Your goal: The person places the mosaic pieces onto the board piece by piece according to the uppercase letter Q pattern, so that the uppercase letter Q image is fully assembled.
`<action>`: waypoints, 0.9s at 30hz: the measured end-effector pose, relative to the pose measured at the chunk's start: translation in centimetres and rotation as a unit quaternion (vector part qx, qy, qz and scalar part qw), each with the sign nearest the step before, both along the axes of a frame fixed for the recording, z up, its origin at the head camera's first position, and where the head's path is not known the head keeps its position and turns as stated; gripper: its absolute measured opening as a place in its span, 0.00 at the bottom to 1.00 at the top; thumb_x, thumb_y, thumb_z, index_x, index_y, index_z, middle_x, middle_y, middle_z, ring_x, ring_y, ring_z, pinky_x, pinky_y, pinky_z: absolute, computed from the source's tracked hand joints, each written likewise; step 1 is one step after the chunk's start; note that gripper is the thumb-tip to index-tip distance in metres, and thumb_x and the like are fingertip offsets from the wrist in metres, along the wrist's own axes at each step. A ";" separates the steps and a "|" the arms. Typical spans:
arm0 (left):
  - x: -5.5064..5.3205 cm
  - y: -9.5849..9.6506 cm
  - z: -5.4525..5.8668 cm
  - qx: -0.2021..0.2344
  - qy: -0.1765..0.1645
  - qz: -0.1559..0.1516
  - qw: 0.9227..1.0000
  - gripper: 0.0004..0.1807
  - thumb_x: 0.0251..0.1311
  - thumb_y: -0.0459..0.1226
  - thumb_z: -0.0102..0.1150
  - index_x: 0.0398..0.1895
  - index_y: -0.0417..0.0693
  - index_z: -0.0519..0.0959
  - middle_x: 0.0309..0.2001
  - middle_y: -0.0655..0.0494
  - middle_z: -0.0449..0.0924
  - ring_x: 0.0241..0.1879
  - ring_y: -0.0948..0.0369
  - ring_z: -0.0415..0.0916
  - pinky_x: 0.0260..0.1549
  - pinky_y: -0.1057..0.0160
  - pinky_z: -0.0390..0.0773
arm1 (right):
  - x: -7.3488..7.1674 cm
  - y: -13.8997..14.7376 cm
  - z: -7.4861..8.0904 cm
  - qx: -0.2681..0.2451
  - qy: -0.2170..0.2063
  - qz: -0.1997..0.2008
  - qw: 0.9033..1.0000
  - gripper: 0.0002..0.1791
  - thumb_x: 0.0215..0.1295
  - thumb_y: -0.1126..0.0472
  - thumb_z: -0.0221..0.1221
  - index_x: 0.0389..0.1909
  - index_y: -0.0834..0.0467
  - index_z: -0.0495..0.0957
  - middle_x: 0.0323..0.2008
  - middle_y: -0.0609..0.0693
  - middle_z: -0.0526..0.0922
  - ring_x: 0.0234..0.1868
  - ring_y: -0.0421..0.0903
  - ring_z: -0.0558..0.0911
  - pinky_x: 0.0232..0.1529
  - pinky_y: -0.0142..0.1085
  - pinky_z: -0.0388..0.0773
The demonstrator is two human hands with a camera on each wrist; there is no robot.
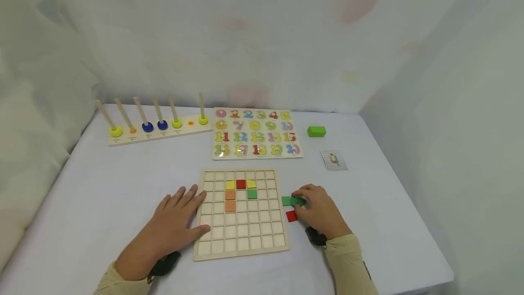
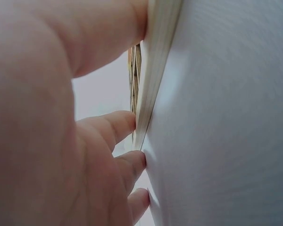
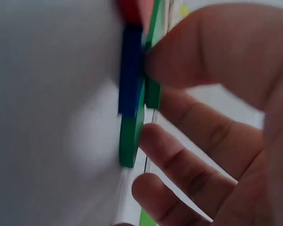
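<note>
A wooden grid board lies flat, with yellow, red, orange and green tiles in its upper cells. My left hand rests with spread fingers on the board's left edge; in the left wrist view, the thumb and a fingertip touch the wooden rim. Right of the board, my right hand pinches a green tile between thumb and index finger. Directly beneath lie a blue tile and another green tile. A red tile and a green square tile lie beside this hand.
Behind the board lies a number puzzle. A peg stand with coloured beads stands at the back left. A green block and a small picture card are at the right. White cloth hangs around the table.
</note>
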State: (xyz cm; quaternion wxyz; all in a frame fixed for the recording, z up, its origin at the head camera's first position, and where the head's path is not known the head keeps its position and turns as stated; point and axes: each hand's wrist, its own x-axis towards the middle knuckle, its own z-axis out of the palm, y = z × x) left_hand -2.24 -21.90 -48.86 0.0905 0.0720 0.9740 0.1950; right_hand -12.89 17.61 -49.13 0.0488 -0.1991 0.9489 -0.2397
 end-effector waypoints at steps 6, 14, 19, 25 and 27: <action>-0.1 -0.1 0.2 0.004 0.008 -0.003 1.000 0.53 0.64 0.65 0.66 0.83 0.45 0.64 0.82 0.37 0.55 0.80 0.32 0.49 0.72 0.24 0.48 | -0.3 -0.2 -0.3 -0.019 -0.015 -0.009 1.000 0.17 0.64 0.62 0.70 0.55 0.52 0.89 0.51 0.44 0.84 0.54 0.47 0.80 0.55 0.46 0.81; -0.2 0.0 -0.4 -0.001 0.004 -0.003 1.000 0.53 0.64 0.67 0.65 0.83 0.46 0.64 0.82 0.37 0.56 0.80 0.32 0.49 0.72 0.24 0.49 | 0.1 -0.4 -0.6 -0.029 0.016 0.052 0.998 0.22 0.60 0.62 0.71 0.57 0.50 0.89 0.57 0.47 0.82 0.55 0.52 0.75 0.54 0.49 0.79; -0.1 0.0 -0.2 -0.002 0.007 -0.003 1.000 0.53 0.64 0.66 0.66 0.83 0.46 0.64 0.82 0.37 0.56 0.80 0.32 0.50 0.72 0.24 0.49 | 0.2 -0.7 -1.0 -0.017 0.054 0.090 0.994 0.17 0.64 0.60 0.74 0.54 0.53 0.91 0.57 0.48 0.85 0.52 0.51 0.76 0.54 0.47 0.79; -0.1 0.0 0.1 0.005 0.009 -0.004 1.000 0.52 0.64 0.65 0.67 0.83 0.45 0.65 0.82 0.37 0.57 0.80 0.32 0.50 0.72 0.25 0.49 | 0.3 -0.8 -1.1 -0.022 0.087 0.089 0.992 0.13 0.63 0.65 0.73 0.48 0.55 0.93 0.53 0.47 0.89 0.47 0.48 0.78 0.49 0.44 0.80; -0.1 0.0 0.2 0.006 0.007 -0.004 1.000 0.52 0.64 0.65 0.66 0.83 0.45 0.65 0.82 0.37 0.56 0.80 0.32 0.49 0.72 0.25 0.49 | 0.3 -0.7 -1.0 -0.019 0.096 0.090 0.991 0.13 0.63 0.66 0.73 0.48 0.54 0.93 0.52 0.47 0.89 0.47 0.49 0.79 0.48 0.45 0.80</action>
